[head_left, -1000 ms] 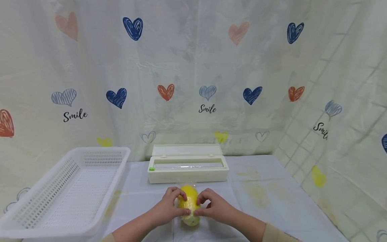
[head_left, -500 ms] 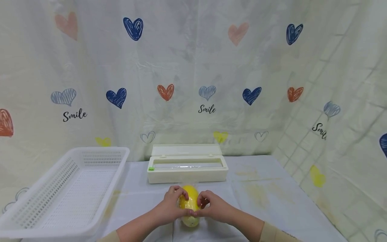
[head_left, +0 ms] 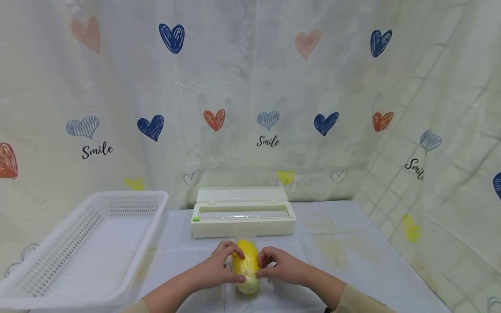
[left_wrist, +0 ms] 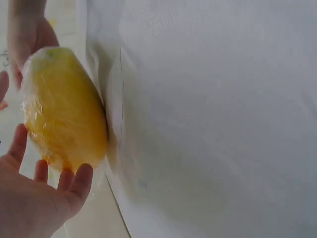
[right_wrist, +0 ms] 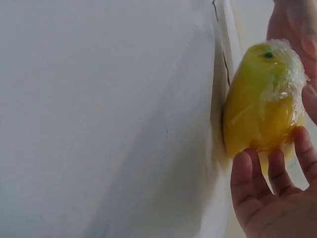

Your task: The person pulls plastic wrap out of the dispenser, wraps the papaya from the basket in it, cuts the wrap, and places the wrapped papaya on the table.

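A yellow papaya [head_left: 247, 265] with a greenish end lies on the table in front of me, its long side pointing toward me. Clear cling film [right_wrist: 292, 69] covers it, wrinkled and shiny along the top. From the left, my left hand [head_left: 219, 266] curves its fingers over the fruit, thumb near the greenish end. My right hand [head_left: 279, 267] has curled fingers and thumb against the opposite side. Fingertips [left_wrist: 83, 173] of the left hand sit at the fruit's far end in the left wrist view; the right fingertips [right_wrist: 242, 161] do likewise in the right wrist view.
Just behind the fruit stands a cream cling film dispenser [head_left: 243, 228], lid raised, with a film roll [head_left: 244, 214] inside and a green tab at its left. A white plastic basket [head_left: 154, 230] is at the left. A heart-printed curtain [head_left: 235, 87] hangs behind the table.
The thumbs, touching over the papaya half a second ago, are now apart. The right hand has shifted slightly right. The papaya stays in nearly the same place.
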`<state>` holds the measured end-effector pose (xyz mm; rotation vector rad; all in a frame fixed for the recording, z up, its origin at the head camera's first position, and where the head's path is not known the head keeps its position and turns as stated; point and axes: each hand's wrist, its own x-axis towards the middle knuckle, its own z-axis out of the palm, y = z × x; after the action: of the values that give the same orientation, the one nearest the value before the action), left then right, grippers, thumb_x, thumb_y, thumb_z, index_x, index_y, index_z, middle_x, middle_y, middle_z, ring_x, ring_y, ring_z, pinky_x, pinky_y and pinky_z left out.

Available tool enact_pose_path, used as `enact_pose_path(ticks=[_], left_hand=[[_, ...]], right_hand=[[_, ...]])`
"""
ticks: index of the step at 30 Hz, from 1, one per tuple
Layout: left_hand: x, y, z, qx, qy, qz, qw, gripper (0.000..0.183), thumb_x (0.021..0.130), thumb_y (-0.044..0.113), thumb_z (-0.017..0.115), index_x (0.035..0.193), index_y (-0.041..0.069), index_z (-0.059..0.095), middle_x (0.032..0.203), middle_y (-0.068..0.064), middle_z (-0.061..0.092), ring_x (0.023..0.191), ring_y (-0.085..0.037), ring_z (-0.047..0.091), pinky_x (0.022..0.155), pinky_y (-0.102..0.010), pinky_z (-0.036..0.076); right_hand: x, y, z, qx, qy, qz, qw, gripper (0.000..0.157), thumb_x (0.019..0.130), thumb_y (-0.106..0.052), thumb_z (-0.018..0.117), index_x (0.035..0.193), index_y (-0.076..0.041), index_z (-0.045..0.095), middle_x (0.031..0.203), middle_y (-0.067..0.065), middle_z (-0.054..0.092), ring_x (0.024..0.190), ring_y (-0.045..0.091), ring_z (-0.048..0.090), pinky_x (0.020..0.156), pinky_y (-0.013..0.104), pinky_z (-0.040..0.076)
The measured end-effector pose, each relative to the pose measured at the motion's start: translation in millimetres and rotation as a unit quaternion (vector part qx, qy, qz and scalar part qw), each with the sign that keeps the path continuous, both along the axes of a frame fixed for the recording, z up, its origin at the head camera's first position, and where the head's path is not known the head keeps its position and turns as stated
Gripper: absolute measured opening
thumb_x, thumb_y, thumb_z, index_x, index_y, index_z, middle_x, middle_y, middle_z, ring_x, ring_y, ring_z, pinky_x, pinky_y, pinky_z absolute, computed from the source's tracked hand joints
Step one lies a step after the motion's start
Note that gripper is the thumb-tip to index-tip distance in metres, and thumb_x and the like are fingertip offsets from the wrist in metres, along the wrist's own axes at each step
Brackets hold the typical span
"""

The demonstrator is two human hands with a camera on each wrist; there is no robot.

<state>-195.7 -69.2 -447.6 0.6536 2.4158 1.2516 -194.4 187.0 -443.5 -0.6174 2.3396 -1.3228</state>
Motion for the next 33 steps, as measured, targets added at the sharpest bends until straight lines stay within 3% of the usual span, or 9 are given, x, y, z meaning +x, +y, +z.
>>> enact_pose_path(ticks=[4,11,14,21,24,29,33], left_hand=[[-5.2,-11,-2.6,0.001,0.004,-0.054,0.9985,0.049,0.078,0.036,0.085,0.118,0.038,0.056,0.145,-0.005,0.030,0.125,-0.028,0.043,0.097,-0.048,0.047],[-8.4,-10,-7.3,0.012,0.035,-0.045,0.9983,0.044,0.077,0.035,0.086,0.112,0.038,0.058,0.139,-0.002,0.033,0.121,-0.025,0.043,0.089,-0.038,0.049],[-7.9,-9,-6.6,0.017,0.041,-0.045,0.9980,0.044,0.077,0.032,0.086,0.111,0.037,0.059,0.138,-0.003,0.034,0.122,-0.025,0.043,0.091,-0.041,0.049],[-3.6,-19,-6.6,-0.016,0.066,-0.062,0.9958,0.052,0.081,0.042,0.081,0.127,0.044,0.057,0.150,0.002,0.031,0.134,-0.031,0.038,0.104,-0.061,0.037],[3.7,-21,-6.1,-0.007,0.068,-0.045,0.9966,0.057,0.081,0.044,0.080,0.133,0.042,0.055,0.154,-0.002,0.028,0.137,-0.036,0.036,0.104,-0.065,0.035],[19.5,-17,-6.2,-0.002,0.042,0.025,0.9988,0.066,0.081,0.046,0.079,0.139,0.034,0.051,0.154,-0.012,0.029,0.133,-0.042,0.040,0.099,-0.069,0.037],[31.5,-12,-8.1,0.002,0.015,0.079,0.9968,0.079,0.081,0.051,0.078,0.146,0.024,0.042,0.152,-0.016,0.028,0.128,-0.041,0.045,0.094,-0.067,0.043]], right_hand=[[-2.2,7,-0.5,-0.006,-0.022,0.028,0.999,0.031,0.084,-0.018,0.080,0.106,-0.014,0.058,0.106,0.001,0.059,0.105,0.024,0.055,0.085,0.035,0.052],[-2.8,4,-7.1,0.003,0.044,0.042,0.998,0.033,0.081,-0.021,0.083,0.101,-0.016,0.058,0.103,-0.002,0.057,0.099,0.016,0.056,0.084,0.031,0.053],[-1.5,3,-9.1,0.013,0.058,0.031,0.998,0.032,0.081,-0.023,0.084,0.098,-0.017,0.058,0.099,-0.003,0.056,0.096,0.015,0.056,0.082,0.030,0.053],[1.5,6,-5.7,0.020,0.070,0.047,0.996,0.030,0.082,-0.023,0.082,0.100,-0.019,0.058,0.100,-0.005,0.058,0.097,0.015,0.058,0.082,0.030,0.054],[-0.6,9,-3.4,0.025,0.078,0.056,0.995,0.030,0.083,-0.023,0.082,0.102,-0.019,0.059,0.102,-0.002,0.059,0.098,0.015,0.058,0.082,0.031,0.054],[-9.2,17,0.1,0.032,0.111,0.067,0.991,0.034,0.085,-0.021,0.080,0.113,-0.020,0.061,0.106,0.009,0.060,0.097,0.023,0.059,0.079,0.033,0.055],[-20.8,20,5.5,0.056,0.127,0.074,0.988,0.043,0.085,-0.022,0.080,0.124,-0.025,0.062,0.107,0.011,0.059,0.096,0.026,0.058,0.078,0.030,0.054]])
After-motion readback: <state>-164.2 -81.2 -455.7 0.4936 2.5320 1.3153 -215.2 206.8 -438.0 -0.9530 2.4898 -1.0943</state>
